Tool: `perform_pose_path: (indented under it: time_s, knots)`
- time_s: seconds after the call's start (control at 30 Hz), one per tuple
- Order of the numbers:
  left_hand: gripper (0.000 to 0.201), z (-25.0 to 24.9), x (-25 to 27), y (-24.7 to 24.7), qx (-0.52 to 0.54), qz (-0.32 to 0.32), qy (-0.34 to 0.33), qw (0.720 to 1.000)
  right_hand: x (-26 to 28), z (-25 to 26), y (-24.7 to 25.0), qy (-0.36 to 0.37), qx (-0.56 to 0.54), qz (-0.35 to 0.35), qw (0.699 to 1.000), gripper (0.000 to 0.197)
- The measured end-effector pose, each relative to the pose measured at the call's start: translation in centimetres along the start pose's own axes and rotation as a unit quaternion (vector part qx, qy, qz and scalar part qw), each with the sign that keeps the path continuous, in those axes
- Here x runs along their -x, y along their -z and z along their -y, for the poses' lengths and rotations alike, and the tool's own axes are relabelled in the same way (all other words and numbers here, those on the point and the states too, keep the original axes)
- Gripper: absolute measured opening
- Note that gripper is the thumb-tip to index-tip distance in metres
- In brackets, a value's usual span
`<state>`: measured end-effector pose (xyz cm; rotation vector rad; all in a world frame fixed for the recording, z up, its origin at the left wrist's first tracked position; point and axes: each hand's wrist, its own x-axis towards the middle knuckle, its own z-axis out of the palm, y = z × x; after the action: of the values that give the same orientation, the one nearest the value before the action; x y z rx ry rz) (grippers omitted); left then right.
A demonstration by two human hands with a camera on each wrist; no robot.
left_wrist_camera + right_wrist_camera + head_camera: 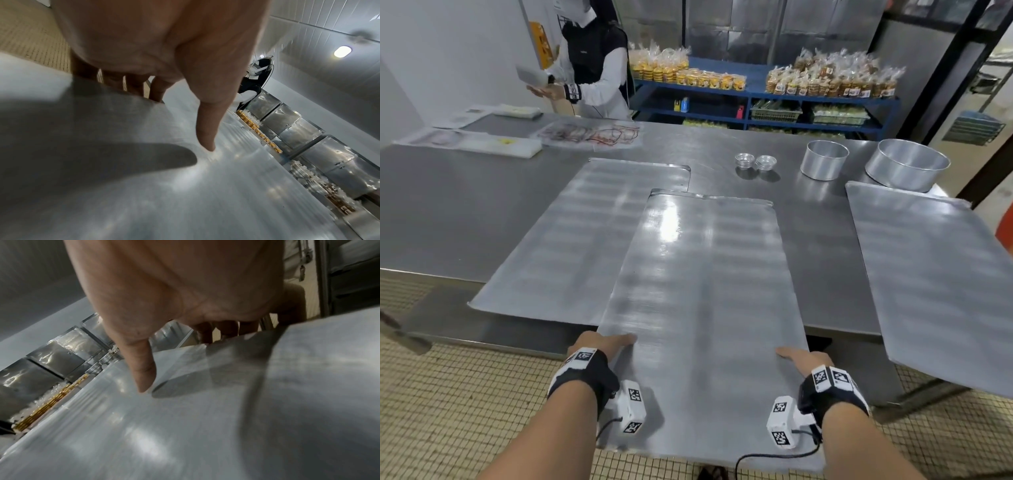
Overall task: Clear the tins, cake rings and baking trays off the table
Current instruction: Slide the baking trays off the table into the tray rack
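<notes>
Baking tray [702,291], overhanging the desk [465,222] edge at 6 o'clock, clamped by my left hand [599,342] and right hand [801,356], thumbs on top; I should lift it level, clear of the neighbouring trays.

**Brushed metal across the desk**

The desk [465,212] is dull grey steel, smooth, with a soft sheen. The middle baking tray [705,291] is thin sheet metal, brushed in fine lines, with a bright glossy patch at its far end. The left tray [571,240] and right tray [935,274] look the same, more matt. The two cake rings [824,159] [907,164] are satin metal; the small tins [755,161] are shinier. The floor [448,411] is small matt tiles.
</notes>
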<state>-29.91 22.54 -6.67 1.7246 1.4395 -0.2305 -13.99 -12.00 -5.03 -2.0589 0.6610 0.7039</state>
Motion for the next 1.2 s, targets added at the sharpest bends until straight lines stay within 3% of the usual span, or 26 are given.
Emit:
perform_pose_path:
  time_s: [0.07, 0.23, 0.43, 0.53, 0.6, 0.77, 0.83, 1.07, 1.2]
  knots:
    - [0.076, -1.3, -0.3, 0.2, 0.006, 0.001, -0.005, 1.000, -0.5, 1.3, -0.7, -0.002, -0.001, -0.012, 1.000, 0.093]
    - [0.069, -3.7, -2.2, 0.9, 0.032, 0.016, 0.020, 0.999, -2.5, 3.9, -2.0, 0.003, -0.006, -0.046, 0.999, 0.102]
    - [0.076, -3.5, -5.4, 0.6, -0.016, 0.007, 0.020, 1.000, -3.0, 5.5, -1.6, -0.017, -0.071, -0.025, 0.997, 0.063]
    - [0.074, -3.7, -5.3, 0.6, -0.038, 0.003, 0.017, 0.999, -3.0, 5.6, -1.6, -0.017, -0.095, -0.034, 0.995, 0.069]
    - [0.062, -3.7, -4.9, 0.7, -0.052, -0.021, -0.015, 0.998, -2.9, 5.8, -1.5, -0.016, -0.104, -0.039, 0.994, 0.077]
    - [0.062, -5.2, -4.3, 1.6, -0.001, -0.022, -0.041, 0.999, -1.9, 7.0, -1.0, -0.005, -0.130, -0.051, 0.990, 0.072]
    - [0.059, -5.8, -4.7, 1.9, 0.050, -0.054, -0.028, 0.997, -1.1, 7.7, -0.8, 0.000, -0.119, -0.050, 0.992, 0.066]
    - [0.047, -8.4, -5.5, 3.8, 0.076, -0.005, -0.032, 0.997, 2.0, 8.2, -0.6, -0.012, -0.088, -0.097, 0.991, 0.050]
    - [0.050, -10.5, -5.9, 5.2, 0.063, 0.016, -0.076, 0.995, 4.0, 7.1, -1.4, -0.022, -0.088, -0.122, 0.988, 0.049]
